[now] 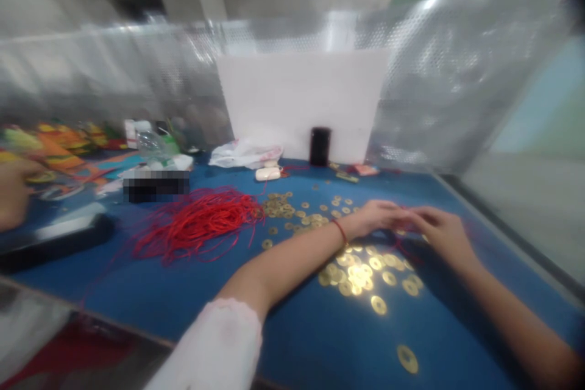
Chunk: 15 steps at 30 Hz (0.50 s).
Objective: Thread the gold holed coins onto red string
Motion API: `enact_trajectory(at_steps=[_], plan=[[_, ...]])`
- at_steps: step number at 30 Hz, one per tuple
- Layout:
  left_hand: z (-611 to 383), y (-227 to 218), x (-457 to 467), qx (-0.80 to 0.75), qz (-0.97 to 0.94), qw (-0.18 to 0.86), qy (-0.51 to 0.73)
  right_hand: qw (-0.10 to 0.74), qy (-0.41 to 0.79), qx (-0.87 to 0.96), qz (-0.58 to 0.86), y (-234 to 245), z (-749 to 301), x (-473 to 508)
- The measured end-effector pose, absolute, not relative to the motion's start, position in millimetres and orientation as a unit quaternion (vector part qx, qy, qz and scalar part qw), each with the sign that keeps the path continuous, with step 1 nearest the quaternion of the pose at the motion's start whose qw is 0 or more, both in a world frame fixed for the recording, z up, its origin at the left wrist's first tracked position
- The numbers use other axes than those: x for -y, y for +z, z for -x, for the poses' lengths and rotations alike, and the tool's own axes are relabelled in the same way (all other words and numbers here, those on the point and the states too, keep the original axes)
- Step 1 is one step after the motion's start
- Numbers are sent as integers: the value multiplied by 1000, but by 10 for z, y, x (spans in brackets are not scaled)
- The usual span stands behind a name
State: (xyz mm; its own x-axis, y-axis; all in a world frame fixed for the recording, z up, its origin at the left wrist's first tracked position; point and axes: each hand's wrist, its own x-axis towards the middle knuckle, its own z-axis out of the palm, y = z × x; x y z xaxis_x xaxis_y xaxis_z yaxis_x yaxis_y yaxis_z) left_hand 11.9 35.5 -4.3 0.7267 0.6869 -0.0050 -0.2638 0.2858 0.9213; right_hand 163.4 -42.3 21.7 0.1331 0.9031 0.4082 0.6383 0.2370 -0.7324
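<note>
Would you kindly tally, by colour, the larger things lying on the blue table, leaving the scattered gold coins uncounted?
Red: 1, the heap of red cord
Black: 2, the black cup and the black case
White: 2, the white bag and the white bar
Total: 5
The left hand and right hand meet over the coins.

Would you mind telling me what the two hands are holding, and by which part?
The left hand and right hand meet fingertip to fingertip over the gold coins, apparently pinching a thin red string; blur hides exactly where they grip it.
</note>
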Motion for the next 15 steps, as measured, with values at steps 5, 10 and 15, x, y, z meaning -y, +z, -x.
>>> enact_trajectory(at_steps=[5,10,15], plan=[[-181,-89,-340,-235,-539,729,349,447,118,655,597,189,-1663,416],[-231,-131,-354,-253,-540,713,368,464,91,665,578,134,-1672,398],[-206,-92,-343,-240,-539,729,348,452,73,662,594,141,-1667,407]])
